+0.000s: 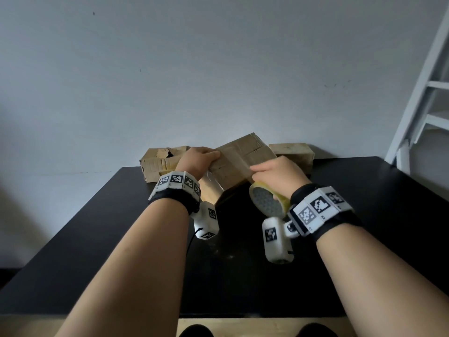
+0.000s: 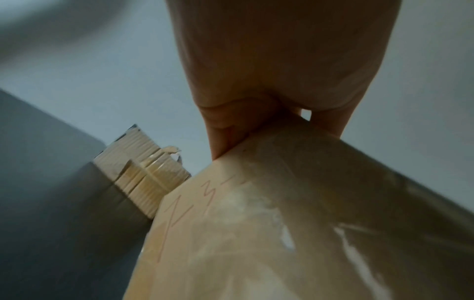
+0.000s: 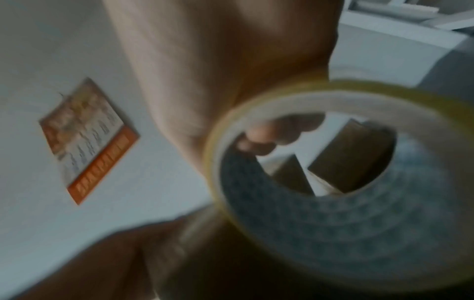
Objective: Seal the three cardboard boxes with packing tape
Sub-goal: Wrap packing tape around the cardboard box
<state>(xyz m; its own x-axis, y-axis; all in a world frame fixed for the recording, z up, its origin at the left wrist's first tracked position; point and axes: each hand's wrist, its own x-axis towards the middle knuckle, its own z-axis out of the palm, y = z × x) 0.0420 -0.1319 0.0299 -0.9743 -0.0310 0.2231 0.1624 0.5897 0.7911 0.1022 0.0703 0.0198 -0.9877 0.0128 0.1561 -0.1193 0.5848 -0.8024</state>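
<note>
Middle cardboard box (image 1: 239, 161) tilted above black table (image 1: 121, 239), left hand (image 1: 196, 159) gripping its left end, right hand (image 1: 279, 176) clasping tape roll (image 1: 268, 199) against its near edge, torn box (image 1: 160, 164) far left, third box (image 1: 291, 153) far right.

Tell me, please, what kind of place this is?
Probably a plain room at home or a small workroom, not a warehouse: a black table against a bare white wall, a white ladder-like frame at the right, and worn cardboard boxes.
</note>
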